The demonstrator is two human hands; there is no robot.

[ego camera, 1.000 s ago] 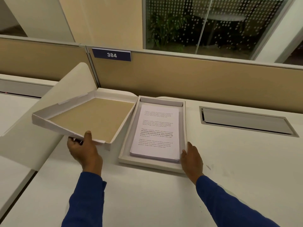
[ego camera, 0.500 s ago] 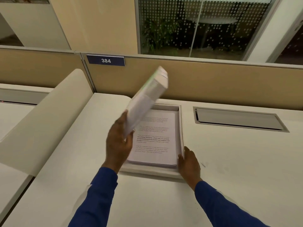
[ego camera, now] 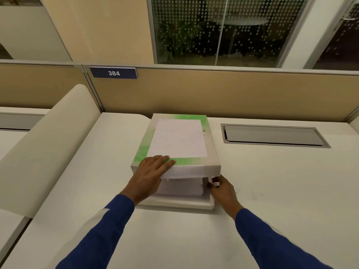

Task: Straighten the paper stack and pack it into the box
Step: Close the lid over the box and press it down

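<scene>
The box lid, white with green edges and a white label on top, lies over the box base on the desk, its near edge still raised. Under that raised edge the white paper stack shows inside the base. My left hand grips the lid's near left edge, fingers on top. My right hand holds the base's near right corner, fingertips pinching the wall just below the lid.
A tan partition with a blue "384" plate runs behind the desk. A grey cable hatch is set into the desk at right. A curved cream divider rises at left.
My left hand has swung the lid over from the left, flipped it face up and lowered it onto the base. The right hand stayed at the base's near right corner.
</scene>
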